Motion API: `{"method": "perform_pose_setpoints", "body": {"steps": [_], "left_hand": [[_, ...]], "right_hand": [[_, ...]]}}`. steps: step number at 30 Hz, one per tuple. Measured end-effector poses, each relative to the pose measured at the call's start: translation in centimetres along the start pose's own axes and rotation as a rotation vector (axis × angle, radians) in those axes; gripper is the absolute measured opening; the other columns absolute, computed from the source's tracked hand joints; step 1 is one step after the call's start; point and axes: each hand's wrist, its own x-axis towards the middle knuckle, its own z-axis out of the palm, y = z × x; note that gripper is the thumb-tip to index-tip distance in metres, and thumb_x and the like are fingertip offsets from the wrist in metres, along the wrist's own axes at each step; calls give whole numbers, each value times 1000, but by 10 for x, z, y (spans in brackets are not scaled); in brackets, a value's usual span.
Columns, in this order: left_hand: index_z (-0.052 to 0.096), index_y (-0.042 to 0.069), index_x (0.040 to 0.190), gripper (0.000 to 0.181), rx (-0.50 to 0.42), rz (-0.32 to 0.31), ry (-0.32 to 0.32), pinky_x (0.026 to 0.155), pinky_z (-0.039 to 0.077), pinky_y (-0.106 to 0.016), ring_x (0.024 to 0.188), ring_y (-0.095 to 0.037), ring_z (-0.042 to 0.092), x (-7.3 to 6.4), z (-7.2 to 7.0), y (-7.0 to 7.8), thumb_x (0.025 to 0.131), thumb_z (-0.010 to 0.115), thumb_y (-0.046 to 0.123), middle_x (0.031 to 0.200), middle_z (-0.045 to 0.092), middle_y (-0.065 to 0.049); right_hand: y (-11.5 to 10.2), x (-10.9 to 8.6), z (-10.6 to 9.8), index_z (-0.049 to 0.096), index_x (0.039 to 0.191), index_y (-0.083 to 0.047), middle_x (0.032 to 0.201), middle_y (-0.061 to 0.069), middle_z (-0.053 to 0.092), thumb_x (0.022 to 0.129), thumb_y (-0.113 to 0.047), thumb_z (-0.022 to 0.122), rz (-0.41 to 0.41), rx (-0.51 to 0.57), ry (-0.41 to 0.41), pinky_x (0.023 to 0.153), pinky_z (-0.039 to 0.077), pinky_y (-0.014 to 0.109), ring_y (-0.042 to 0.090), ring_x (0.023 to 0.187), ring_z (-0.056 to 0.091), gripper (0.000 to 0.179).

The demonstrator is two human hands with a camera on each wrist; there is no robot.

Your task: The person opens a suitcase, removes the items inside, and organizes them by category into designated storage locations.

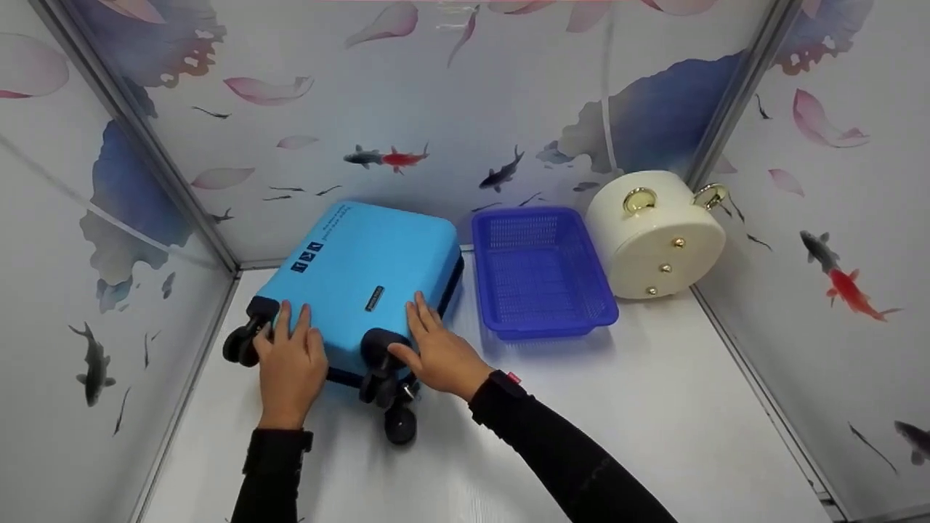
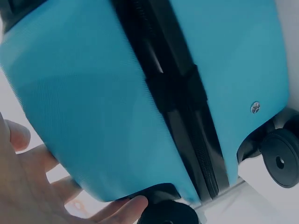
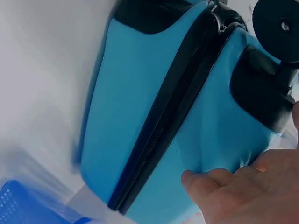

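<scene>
Here's the blue suitcase, lying on the counter just left of the purple basket! Hands apart, fingers extended: left hand touching its far-from-basket wheel end, right hand on its basket-side corner. White bag right beside the basket!

- A small partitioned booth; the wider building cannot be told.
- Fish-and-petal printed walls at nine, twelve and three o'clock.
- Metal corner strips at ten and two, above a white table.
</scene>
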Motion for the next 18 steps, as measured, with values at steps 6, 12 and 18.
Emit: {"method": "perform_pose_setpoints", "body": {"steps": [6, 12, 18], "left_hand": [[52, 7, 164, 54, 27, 37, -14, 124, 27, -73, 150, -61, 35, -7, -6, 3, 118, 43, 34, 179, 36, -23], [55, 4, 161, 54, 57, -2, 52, 122, 29, -77, 150, -55, 40, 20, -34, -23, 117, 47, 33, 175, 42, -24], [42, 10, 170, 58, -2, -68, 1, 127, 25, -78, 159, -57, 37, 27, -27, -51, 120, 34, 37, 181, 31, -23]], "right_hand": [[2, 0, -7, 12, 178, -11, 188, 9, 1, 117, -62, 35, -2, -17, 53, 127, 45, 49, 32, 173, 20, 82], [-8, -12, -3, 30, 175, -12, 184, 16, 21, 121, -42, 41, -62, -90, 110, 122, 51, 50, 35, 164, 42, 63], [-9, -13, -3, 41, 171, -9, 179, 18, 34, 121, -32, 46, -125, -105, 170, 117, 56, 43, 32, 144, 65, 55]]}}
